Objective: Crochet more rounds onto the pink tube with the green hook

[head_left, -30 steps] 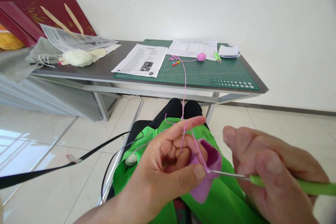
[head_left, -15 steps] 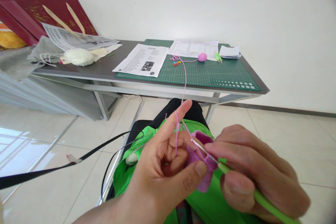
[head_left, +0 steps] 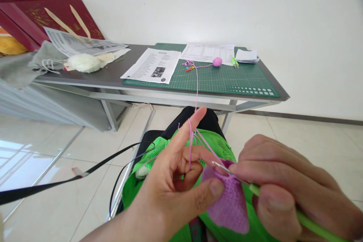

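Observation:
My left hand (head_left: pixel 176 181) pinches the edge of a pinkish-purple crochet piece (head_left: pixel 229 206) between thumb and curled fingers, its index finger stretched up. Pink yarn (head_left: pixel 196 87) loops round that index finger and runs to the piece's upper edge. In my right hand (head_left: pixel 295 185) is a crochet hook (head_left: pixel 314 223) with a green handle and a silver shaft. The hook's tip lies at the top edge of the piece, beside my left fingers. Away on the table, the yarn leads to a small pink yarn ball (head_left: pixel 217 62).
A green cutting mat (head_left: pixel 249 79) covers the table's right part. On it are printed sheets (head_left: pixel 153 64), stitch markers (head_left: pixel 190 68) and green snips (head_left: pixel 235 62). White yarn (head_left: pixel 85 62) and a maroon bag (head_left: pixel 62 19) sit left. A black strap (head_left: pixel 56 185) crosses the lower left.
My right hand and the hook have moved right and slightly down. The crochet piece has swung so that more of its flat side shows. My left hand has barely moved.

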Demonstrator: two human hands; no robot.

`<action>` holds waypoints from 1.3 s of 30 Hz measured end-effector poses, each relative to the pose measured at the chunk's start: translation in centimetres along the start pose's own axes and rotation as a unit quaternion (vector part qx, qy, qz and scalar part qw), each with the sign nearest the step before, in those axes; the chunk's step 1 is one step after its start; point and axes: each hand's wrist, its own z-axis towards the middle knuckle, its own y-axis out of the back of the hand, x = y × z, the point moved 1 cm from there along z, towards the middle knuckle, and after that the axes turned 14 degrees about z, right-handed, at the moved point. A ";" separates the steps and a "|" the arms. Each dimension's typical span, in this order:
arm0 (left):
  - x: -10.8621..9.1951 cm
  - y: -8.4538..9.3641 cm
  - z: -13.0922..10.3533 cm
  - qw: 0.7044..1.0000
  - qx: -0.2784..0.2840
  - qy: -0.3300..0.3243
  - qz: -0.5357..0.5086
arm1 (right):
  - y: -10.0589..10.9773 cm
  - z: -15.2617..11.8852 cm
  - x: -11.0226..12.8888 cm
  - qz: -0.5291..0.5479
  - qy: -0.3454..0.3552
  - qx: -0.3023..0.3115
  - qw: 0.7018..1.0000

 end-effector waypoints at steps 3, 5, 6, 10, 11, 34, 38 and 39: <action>0.1 0.3 0.0 1.000 0.015 -0.004 0.007 | 0.0 0.3 0.1 0.017 -0.020 -0.004 1.000; 0.2 0.5 0.1 1.000 0.025 -0.002 0.004 | 0.0 0.6 0.1 0.027 -0.029 0.003 0.999; 0.3 0.6 0.2 1.000 0.028 0.001 0.001 | 0.0 0.7 0.1 0.033 -0.032 0.007 0.999; 0.6 0.7 0.5 0.999 0.038 0.022 -0.029 | 0.5 1.3 0.6 0.064 -0.047 0.035 0.996; 0.5 0.7 0.6 0.998 0.040 0.029 -0.034 | 0.7 1.5 0.7 0.072 -0.051 0.043 0.995; -0.1 -1.8 -0.4 0.978 -0.172 0.021 0.120 | 1.0 3.4 2.3 -0.195 0.130 0.117 0.965; 0.4 -1.8 -0.4 0.965 -0.224 0.006 0.136 | -0.8 3.2 0.6 -0.182 0.098 0.113 0.972; 0.5 -1.8 -0.4 0.962 -0.239 -0.001 0.130 | -1.3 3.0 0.0 -0.162 0.102 0.090 0.977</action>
